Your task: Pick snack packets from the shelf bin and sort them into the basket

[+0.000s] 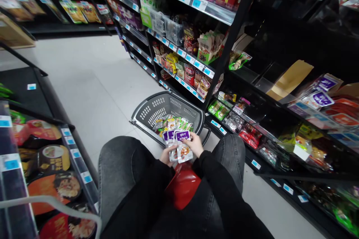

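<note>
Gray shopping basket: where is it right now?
In the head view, the gray shopping basket stands on the floor near the center, just beyond the left hand and right hand, beside the shelving on the right.

I am in a shop's food aisle, where black shelves of packaged food with blue-and-white price labels flank me and a grey shopping basket sits before me.

Purple-and-white packets, grey basket patterned with rows of slots, black sleeves, faded grey jeans
</note>
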### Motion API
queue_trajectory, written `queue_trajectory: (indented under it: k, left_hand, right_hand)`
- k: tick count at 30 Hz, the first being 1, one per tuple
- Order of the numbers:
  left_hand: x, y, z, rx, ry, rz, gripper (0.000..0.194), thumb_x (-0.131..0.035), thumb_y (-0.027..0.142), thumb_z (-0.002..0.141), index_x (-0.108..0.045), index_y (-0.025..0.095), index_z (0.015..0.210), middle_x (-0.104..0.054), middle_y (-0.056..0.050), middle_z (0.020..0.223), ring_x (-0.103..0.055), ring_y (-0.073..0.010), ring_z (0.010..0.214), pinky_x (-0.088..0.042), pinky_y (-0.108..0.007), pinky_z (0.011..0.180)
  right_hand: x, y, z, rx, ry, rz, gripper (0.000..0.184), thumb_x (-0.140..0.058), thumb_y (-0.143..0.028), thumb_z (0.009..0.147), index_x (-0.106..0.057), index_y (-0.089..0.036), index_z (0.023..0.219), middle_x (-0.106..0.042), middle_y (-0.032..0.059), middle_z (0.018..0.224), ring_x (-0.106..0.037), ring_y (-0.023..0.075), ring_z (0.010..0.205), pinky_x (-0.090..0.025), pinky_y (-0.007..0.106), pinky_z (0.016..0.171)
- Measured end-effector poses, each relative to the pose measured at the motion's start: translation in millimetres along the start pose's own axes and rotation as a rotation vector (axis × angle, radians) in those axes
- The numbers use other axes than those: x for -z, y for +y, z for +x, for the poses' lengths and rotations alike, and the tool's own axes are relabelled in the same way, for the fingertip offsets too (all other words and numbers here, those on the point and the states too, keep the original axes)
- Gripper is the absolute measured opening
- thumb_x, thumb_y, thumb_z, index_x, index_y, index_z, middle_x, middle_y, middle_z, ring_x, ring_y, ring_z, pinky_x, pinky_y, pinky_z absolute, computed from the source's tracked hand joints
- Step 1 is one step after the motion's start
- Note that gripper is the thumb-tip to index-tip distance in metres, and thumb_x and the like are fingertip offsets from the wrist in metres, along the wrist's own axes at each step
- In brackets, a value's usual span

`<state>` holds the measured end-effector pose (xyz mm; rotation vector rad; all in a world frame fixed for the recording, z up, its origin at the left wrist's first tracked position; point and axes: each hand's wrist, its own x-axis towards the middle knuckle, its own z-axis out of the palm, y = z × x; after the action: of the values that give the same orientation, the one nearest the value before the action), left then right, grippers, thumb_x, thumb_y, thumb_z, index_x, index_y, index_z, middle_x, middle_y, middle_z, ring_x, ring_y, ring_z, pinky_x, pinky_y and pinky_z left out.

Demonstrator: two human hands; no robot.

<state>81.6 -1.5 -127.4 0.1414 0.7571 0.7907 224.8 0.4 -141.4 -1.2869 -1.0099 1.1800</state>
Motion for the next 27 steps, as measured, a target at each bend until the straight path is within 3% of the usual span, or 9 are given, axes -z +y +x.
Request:
queue_trajectory:
  k: [7,13,18,21,27]
  left_hand:
    - [-3.2,2.1,-4.5,0.02,-0.01,0.006,0.028,-0.053,0.005,0.072,-0.06,0.008,0.098,-0.072,-0.013,0.083,-0.066,-0.0315,0.094,-0.047,-0.049,0.094]
    - [-2.3,3.1,-4.8,0.017,0.0,0.016,0.027,-0.054,0.006,0.07,-0.06,0.008,0.096,-0.072,-0.013,0.081,-0.068,-0.0304,0.087,-0.048,-0.048,0.093]
    - [1.4,2.1,-1.3,0.028,-0.072,0.046,0.045,-0.053,0.005,0.066,-0.056,0.006,0.112,-0.072,-0.014,0.089,-0.067,-0.0313,0.093,-0.047,-0.049,0.093]
    - [0.0,2.2,-2.1,0.027,-0.057,0.057,0.06,-0.052,0.002,0.064,-0.048,0.005,0.124,-0.072,-0.014,0.092,-0.065,-0.0317,0.096,-0.047,-0.049,0.093]
    - [-1.9,2.3,-3.7,0.023,-0.05,0.093,0.067,-0.055,-0.001,0.063,-0.043,0.005,0.129,-0.071,-0.015,0.098,-0.065,-0.0318,0.096,-0.047,-0.048,0.094]
  right_hand:
    - [0.2,-9.7,-2.9,-0.006,0.007,0.039,0.043,-0.079,-0.042,0.059,-0.065,-0.014,0.089,-0.067,0.0058,0.086,-0.062,0.0235,0.08,-0.05,0.032,0.074]
    - [0.7,-12.2,-2.9,-0.021,0.02,0.083,0.041,-0.08,-0.041,0.057,-0.066,-0.014,0.085,-0.067,0.0052,0.081,-0.062,0.0225,0.074,-0.049,0.03,0.069]
    - [3.2,-16.6,-3.1,-0.035,0.063,0.133,0.041,-0.079,-0.04,0.057,-0.065,-0.014,0.085,-0.067,0.0056,0.08,-0.062,0.0219,0.071,-0.049,0.029,0.066]
    - [4.0,-19.1,-3.3,-0.035,0.098,0.113,0.041,-0.079,-0.04,0.056,-0.065,-0.015,0.085,-0.067,0.0054,0.079,-0.062,0.0221,0.071,-0.049,0.028,0.064]
    - [6.4,-22.0,-3.6,-0.023,0.107,0.074,0.039,-0.077,-0.04,0.056,-0.064,-0.015,0.083,-0.067,0.0054,0.08,-0.061,0.0225,0.073,-0.049,0.029,0.066]
